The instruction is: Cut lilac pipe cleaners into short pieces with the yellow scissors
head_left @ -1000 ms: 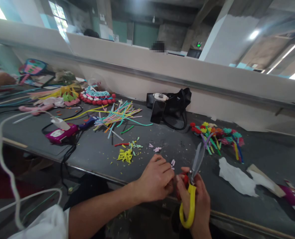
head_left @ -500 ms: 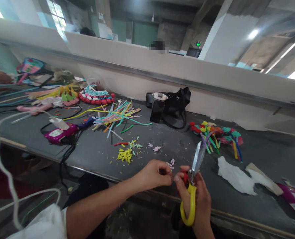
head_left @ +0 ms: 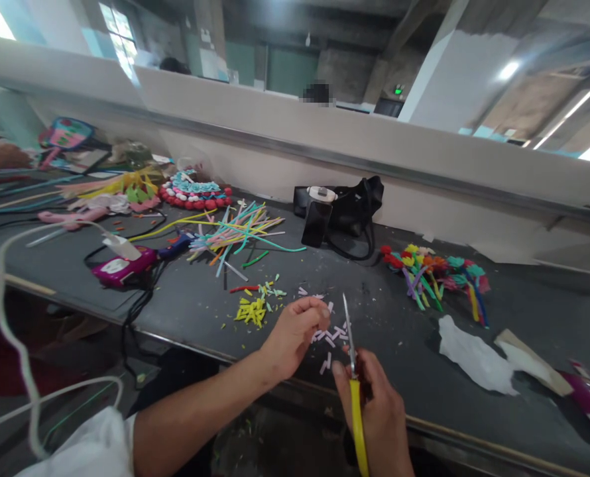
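My right hand point(head_left: 377, 404) is wrapped round a pair of scissors point(head_left: 356, 414) with yellow handles, near the table's front edge. The blades are seen edge-on and point away from me. Just left of them my left hand point(head_left: 295, 334) hovers over the table, its fingers curled together; whether anything sits in them is hidden. Short pale pink cut pieces point(head_left: 329, 341) lie scattered between and under the hands. Left of my left hand is a small heap of yellow cut pieces point(head_left: 250, 311), with pale green bits point(head_left: 271, 289) beside it.
Behind the heaps lies a loose pile of coloured strips point(head_left: 240, 228). A purple hot glue device point(head_left: 123, 265) with cables is at left. Further back stand a black bag point(head_left: 359, 205) and phone point(head_left: 317, 224). Colourful flower-like pieces point(head_left: 429, 271) and white paper point(head_left: 474, 354) are at right. Another person's hand point(head_left: 1, 159) shows far left.
My left hand has moved left and slightly up, away from the right hand. The scissors have shifted left and turned edge-on. More pale pink pieces now show on the table.
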A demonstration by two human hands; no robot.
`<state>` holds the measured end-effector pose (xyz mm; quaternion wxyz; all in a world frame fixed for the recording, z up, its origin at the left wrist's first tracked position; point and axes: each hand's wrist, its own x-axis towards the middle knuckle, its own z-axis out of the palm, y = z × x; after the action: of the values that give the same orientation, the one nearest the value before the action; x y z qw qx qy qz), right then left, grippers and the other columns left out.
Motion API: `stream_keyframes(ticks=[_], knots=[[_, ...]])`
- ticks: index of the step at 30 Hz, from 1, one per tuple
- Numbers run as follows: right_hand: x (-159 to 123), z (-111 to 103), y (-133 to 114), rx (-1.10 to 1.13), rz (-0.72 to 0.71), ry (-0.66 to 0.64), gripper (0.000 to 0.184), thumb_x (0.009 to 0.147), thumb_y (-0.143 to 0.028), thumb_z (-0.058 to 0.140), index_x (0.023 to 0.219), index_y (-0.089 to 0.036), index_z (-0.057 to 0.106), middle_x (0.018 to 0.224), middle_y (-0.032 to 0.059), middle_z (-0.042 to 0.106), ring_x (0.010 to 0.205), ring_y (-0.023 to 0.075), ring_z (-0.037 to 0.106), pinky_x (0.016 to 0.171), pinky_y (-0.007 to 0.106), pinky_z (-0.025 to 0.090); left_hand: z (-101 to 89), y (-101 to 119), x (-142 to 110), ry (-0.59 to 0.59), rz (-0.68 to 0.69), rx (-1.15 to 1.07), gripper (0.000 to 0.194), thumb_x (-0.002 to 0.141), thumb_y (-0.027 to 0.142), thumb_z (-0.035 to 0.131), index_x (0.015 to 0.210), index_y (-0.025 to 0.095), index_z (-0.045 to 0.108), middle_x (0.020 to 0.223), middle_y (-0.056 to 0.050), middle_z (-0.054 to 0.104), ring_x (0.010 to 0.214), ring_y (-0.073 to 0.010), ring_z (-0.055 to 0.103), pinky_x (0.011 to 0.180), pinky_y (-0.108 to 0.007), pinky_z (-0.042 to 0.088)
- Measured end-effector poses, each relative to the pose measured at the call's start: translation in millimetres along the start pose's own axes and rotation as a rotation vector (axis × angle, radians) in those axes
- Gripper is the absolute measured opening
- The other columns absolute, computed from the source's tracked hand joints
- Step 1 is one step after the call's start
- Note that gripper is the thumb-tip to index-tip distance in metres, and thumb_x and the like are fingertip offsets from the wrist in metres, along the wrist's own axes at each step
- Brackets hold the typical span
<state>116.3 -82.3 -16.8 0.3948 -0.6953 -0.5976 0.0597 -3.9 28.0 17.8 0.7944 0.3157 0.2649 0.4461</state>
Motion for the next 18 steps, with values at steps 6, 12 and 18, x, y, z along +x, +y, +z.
stream_keyframes(ticks=[6, 12, 18], knots=[[-7.3, 11.2, -0.5, -0.028, 0.03, -0.017, 0.032, 0.09, -0.049, 0.052, 0.106, -0.022, 0.058, 0.078, 0.0001, 0.066, 0.063, 0.0143, 0.063, 0.061, 0.022, 0.046, 5.8, 1.7, -5.1, 0.01, 0.031, -0.126, 0.01, 0.066, 0.018, 0.07, 0.066, 0.014, 0.061, 0.061, 0.002, 0.055, 0.06, -0.0095, 0.048, 0.063, -0.024, 0.038], [-7.0, 10.3, -3.9, -0.01, 0.036, -0.041, 0.03, 0.091, -0.048, 0.05, 0.103, -0.024, 0.06, 0.077, 0.0, 0.067, 0.064, 0.0151, 0.063, 0.061, 0.023, 0.046, 9.7, 4.2, -8.3, 0.013, 0.016, -0.138, 0.012, 0.064, 0.018, 0.072, 0.066, 0.015, 0.061, 0.06, 0.002, 0.056, 0.058, -0.0094, 0.049, 0.061, -0.024, 0.038], [-8.1, 12.0, -2.7, 0.004, 0.058, -0.053, 0.029, 0.091, -0.049, 0.05, 0.101, -0.024, 0.06, 0.071, -0.0025, 0.065, 0.059, 0.0139, 0.061, 0.059, 0.022, 0.045, 9.1, 2.9, -8.3, 0.03, 0.017, -0.144, 0.012, 0.064, 0.018, 0.073, 0.066, 0.015, 0.061, 0.061, 0.002, 0.056, 0.06, -0.0097, 0.049, 0.064, -0.024, 0.038]])
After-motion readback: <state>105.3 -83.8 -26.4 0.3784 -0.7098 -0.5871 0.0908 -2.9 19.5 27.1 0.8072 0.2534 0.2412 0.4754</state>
